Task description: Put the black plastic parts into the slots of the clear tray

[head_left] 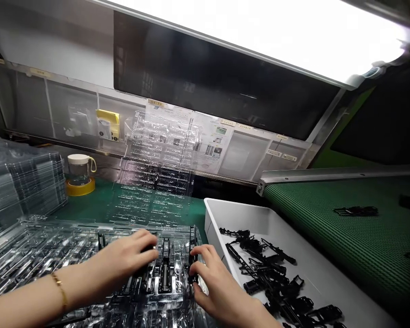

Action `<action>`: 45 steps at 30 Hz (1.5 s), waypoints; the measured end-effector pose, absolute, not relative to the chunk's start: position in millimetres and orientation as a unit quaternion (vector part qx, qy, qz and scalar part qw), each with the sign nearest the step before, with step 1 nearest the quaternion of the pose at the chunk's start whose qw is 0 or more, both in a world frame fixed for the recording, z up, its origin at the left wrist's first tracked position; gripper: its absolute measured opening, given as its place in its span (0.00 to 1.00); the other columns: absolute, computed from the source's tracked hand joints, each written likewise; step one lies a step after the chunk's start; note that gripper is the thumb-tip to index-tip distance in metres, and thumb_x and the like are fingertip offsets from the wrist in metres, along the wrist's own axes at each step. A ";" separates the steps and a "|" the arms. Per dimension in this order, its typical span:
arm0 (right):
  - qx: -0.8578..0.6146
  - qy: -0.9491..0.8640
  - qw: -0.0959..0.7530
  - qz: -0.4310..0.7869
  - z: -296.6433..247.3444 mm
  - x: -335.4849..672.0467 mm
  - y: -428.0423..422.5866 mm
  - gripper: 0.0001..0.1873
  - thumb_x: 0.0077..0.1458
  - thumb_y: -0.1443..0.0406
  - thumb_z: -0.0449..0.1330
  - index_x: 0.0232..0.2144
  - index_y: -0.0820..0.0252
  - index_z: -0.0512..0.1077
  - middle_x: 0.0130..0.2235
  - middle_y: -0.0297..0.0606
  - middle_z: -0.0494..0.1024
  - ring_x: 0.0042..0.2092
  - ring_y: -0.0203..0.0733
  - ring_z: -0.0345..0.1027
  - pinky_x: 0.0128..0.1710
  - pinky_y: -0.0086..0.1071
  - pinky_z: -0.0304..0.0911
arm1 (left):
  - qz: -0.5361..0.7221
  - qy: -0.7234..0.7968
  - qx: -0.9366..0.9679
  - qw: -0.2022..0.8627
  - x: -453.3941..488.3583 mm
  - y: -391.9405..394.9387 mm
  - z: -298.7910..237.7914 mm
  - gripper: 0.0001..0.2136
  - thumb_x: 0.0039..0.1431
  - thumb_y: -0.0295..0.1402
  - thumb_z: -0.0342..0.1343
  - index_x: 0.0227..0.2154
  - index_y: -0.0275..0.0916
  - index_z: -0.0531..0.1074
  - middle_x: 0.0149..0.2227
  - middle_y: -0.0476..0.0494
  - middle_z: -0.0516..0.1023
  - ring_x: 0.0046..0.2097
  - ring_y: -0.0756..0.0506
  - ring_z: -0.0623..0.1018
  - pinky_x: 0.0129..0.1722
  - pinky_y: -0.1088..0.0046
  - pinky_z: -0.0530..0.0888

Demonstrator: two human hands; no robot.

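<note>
Two hands (130,259) (215,284), one white bin (259,216), one jar (78,168), one tape roll (80,187).

A clear plastic tray (89,255) with many small pockets lies flat at the near left. Long black plastic parts (165,273) sit in its pockets, side by side. One black part (192,255) stands at the tray's right edge, pinched by fingers.
</note>
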State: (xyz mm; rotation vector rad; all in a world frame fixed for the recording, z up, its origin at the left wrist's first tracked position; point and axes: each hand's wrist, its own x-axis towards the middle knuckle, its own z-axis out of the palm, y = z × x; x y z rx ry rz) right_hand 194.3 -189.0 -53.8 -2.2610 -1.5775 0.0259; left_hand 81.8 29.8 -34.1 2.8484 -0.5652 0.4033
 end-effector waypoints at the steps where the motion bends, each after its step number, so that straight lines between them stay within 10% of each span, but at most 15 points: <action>1: -0.808 -0.560 0.183 0.012 -51.9 196.3 -192.6 0.10 0.40 0.75 0.50 0.28 0.60 0.63 0.43 0.39 0.60 0.48 0.41 0.50 0.45 0.33 0.55 | 0.118 -0.213 0.964 0.103 90.3 18.4 -34.0 0.18 0.47 0.13 0.38 0.36 0.38 0.64 0.41 0.41 0.65 0.41 0.44 0.64 0.36 0.70 0.67; 10: -0.795 -0.578 0.171 0.062 -64.7 204.4 -195.9 0.18 0.41 0.75 0.48 0.38 0.64 0.62 0.44 0.42 0.62 0.48 0.40 0.52 0.49 0.31 0.53 | 0.025 -0.235 0.953 0.187 141.1 -25.3 -69.2 0.15 0.48 0.21 0.50 0.40 0.36 0.62 0.44 0.41 0.65 0.42 0.43 0.68 0.37 0.61 0.70; 15: -0.775 -0.601 0.186 0.060 -69.6 205.8 -194.7 0.20 0.42 0.76 0.46 0.40 0.64 0.60 0.46 0.42 0.63 0.51 0.39 0.50 0.52 0.31 0.50 | 0.016 -0.186 0.948 0.256 131.9 7.4 -47.7 0.18 0.47 0.15 0.42 0.40 0.37 0.61 0.48 0.44 0.63 0.49 0.46 0.63 0.47 0.64 0.64; 22: -0.811 -0.553 0.184 0.044 -68.6 198.6 -186.2 0.15 0.48 0.74 0.44 0.40 0.63 0.62 0.40 0.42 0.69 0.52 0.41 0.52 0.49 0.33 0.54 | -0.096 -0.078 0.959 0.255 69.3 35.8 -33.8 0.15 0.54 0.38 0.43 0.46 0.51 0.59 0.54 0.50 0.57 0.55 0.41 0.54 0.52 0.53 0.54; 28: -0.844 -0.514 0.125 0.087 -63.9 181.3 -178.4 0.15 0.47 0.69 0.47 0.39 0.64 0.63 0.40 0.47 0.69 0.46 0.49 0.59 0.42 0.40 0.60 | -0.186 -0.075 0.951 0.235 41.2 17.8 -40.8 0.26 0.50 0.39 0.48 0.52 0.51 0.47 0.57 0.49 0.45 0.56 0.37 0.45 0.51 0.48 0.52; 33: -0.834 -0.523 0.167 0.051 -57.9 172.0 -177.9 0.13 0.47 0.71 0.46 0.36 0.62 0.63 0.37 0.41 0.69 0.40 0.43 0.62 0.38 0.36 0.61 | -0.121 -0.075 0.966 0.215 34.5 31.8 -44.3 0.21 0.53 0.40 0.44 0.50 0.54 0.51 0.56 0.51 0.50 0.56 0.39 0.51 0.50 0.53 0.58; 39: -0.801 -0.555 0.216 0.057 -47.7 162.1 -168.2 0.09 0.48 0.71 0.47 0.33 0.60 0.63 0.37 0.38 0.68 0.39 0.40 0.61 0.38 0.34 0.59 | -0.004 -0.033 0.981 0.191 35.5 76.2 -54.2 0.29 0.41 0.12 0.38 0.45 0.45 0.63 0.51 0.43 0.62 0.54 0.40 0.56 0.50 0.50 0.55; 45: -0.782 -0.569 0.246 0.064 -46.0 153.6 -157.8 0.07 0.47 0.71 0.47 0.30 0.59 0.63 0.35 0.38 0.69 0.38 0.39 0.60 0.37 0.33 0.59 | 0.040 0.009 0.941 0.336 40.1 83.5 -37.4 0.10 0.51 0.24 0.47 0.36 0.38 0.68 0.44 0.41 0.69 0.48 0.41 0.65 0.48 0.51 0.57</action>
